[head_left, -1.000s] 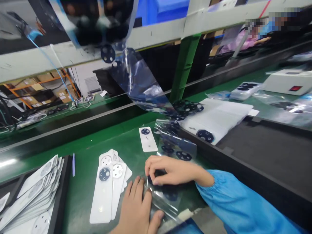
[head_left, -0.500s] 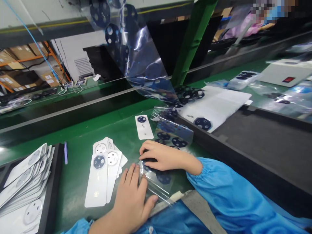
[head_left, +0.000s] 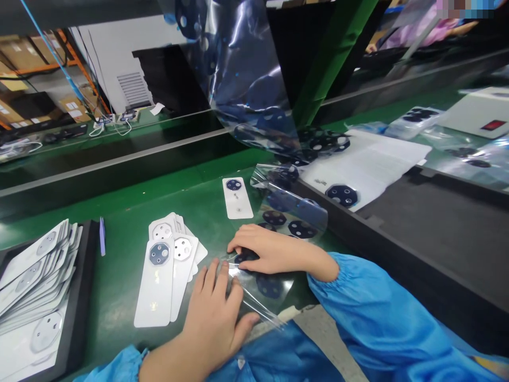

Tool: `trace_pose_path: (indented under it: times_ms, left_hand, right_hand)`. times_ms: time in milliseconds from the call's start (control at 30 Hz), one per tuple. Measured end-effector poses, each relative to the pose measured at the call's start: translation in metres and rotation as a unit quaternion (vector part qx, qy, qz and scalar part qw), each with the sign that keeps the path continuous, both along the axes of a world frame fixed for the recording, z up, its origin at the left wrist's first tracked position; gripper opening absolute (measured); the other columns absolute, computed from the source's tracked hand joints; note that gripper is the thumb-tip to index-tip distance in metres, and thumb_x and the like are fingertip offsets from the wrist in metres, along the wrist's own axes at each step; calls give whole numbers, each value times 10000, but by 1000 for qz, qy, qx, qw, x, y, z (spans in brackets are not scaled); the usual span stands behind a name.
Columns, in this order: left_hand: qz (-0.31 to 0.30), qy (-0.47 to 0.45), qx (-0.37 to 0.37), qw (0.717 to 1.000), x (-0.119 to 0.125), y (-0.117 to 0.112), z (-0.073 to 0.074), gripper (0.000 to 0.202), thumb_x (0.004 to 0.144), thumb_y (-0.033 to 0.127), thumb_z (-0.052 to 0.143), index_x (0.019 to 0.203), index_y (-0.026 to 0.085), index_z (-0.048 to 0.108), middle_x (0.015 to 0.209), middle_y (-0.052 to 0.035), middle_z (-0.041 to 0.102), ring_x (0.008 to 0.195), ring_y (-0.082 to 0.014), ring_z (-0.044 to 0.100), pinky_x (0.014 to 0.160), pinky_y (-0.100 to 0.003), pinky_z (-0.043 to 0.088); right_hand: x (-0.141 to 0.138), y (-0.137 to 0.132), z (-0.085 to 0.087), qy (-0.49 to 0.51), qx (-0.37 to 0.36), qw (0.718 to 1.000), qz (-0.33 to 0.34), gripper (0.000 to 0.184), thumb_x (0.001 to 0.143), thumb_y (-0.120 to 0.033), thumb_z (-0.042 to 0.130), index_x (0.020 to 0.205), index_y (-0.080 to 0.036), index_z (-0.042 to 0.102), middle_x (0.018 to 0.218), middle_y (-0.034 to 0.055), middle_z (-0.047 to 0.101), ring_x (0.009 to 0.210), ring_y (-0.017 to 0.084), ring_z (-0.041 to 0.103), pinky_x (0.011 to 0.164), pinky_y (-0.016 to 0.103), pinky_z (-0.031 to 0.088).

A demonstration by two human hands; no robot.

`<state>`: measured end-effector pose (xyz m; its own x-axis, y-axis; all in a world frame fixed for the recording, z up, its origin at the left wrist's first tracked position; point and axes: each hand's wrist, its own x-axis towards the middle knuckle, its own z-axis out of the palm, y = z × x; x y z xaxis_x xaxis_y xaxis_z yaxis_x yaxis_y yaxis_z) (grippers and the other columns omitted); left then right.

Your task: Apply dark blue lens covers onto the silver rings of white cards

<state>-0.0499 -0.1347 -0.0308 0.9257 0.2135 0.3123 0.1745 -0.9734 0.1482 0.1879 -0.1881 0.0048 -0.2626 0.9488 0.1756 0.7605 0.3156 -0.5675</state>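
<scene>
My left hand lies flat with fingers spread, pressing the near end of a clear film strip against the green table. The strip carries several dark round camera-lens pieces and rises up and away to the top of the view. My right hand is curled over the strip, fingertips pinched around one dark lens piece. Just left of my hands lies a small fan of white cards, the front one bearing a dark lens piece.
A black tray at the left holds a stack of white cards. A single white card lies farther back. White sheets with dark lens pieces rest at the right beside a black conveyor. Another person works at the far right.
The view has tilted down and nearer to the table. My right hand has slid slightly left along the film strip; my left hand stays flat on it.
</scene>
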Motion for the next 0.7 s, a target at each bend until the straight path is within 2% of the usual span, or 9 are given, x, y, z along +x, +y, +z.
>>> trace_pose_path:
  times_ms: [167,300,367,433,500,533,600,667,700]
  left_hand:
    - [-6,6,2,1000,1,-2,1,591,1049,560,263,1155,119,641,1390,-197,523,1307,-436,463,984,-618,485]
    - [-10,18,-18,1000,-1,-2,0,559,1046,551,310,1153,111,636,1407,-210,504,1328,-452,436,1001,-636,467]
    - [-17,11,-62,998,-2,0,2,528,1041,540,353,1177,110,627,1420,-214,488,1350,-462,404,1030,-668,427]
    - [-17,-16,-166,986,0,3,7,454,1041,499,380,1179,144,624,1412,-185,493,1368,-432,394,1071,-682,380]
    - [18,-51,-332,942,5,6,11,347,1027,452,433,1175,197,614,1401,-133,499,1356,-359,435,1099,-624,392]
    - [47,-70,-434,897,9,7,12,300,1005,433,487,1182,218,598,1382,-113,510,1317,-320,486,1075,-562,446]
    - [98,-99,-610,780,16,9,13,351,927,425,623,1203,220,552,1296,-102,557,1116,-255,625,907,-415,567]
    - [118,-117,-706,689,22,10,11,460,859,446,712,1189,188,522,1163,-96,607,822,-186,681,715,-313,585]
    - [118,-122,-726,666,24,11,10,485,844,467,730,1165,172,518,1098,-88,623,724,-160,669,664,-289,575]
  right_hand:
    - [2,1,1,16,-32,999,2,304,829,-45,791,1066,-157,636,888,-4,619,874,202,552,842,323,437]
    - [6,1,2,12,-59,998,11,181,874,-61,770,953,-159,641,874,-2,636,874,203,536,827,318,416]
    - [9,0,3,12,-65,998,15,121,913,-91,757,936,-154,656,878,7,650,883,209,543,840,326,407]
    - [10,0,3,27,-63,997,24,75,936,-116,749,945,-152,684,870,10,657,867,204,563,828,319,409]
    - [9,0,4,79,-59,994,45,24,964,-151,733,978,-154,713,892,16,664,854,189,597,803,294,430]
    - [8,0,5,114,-54,990,60,31,981,-177,722,1001,-155,724,917,23,670,855,181,614,793,279,445]
    - [5,0,5,173,-34,981,85,96,1015,-236,692,1046,-156,736,972,41,679,881,174,640,798,259,471]
    - [3,1,4,197,0,976,89,156,1040,-289,664,1075,-158,743,1001,57,682,905,174,649,814,255,487]
    - [2,1,3,193,22,978,81,181,1052,-308,647,1082,-160,746,1005,63,682,906,174,649,817,256,491]
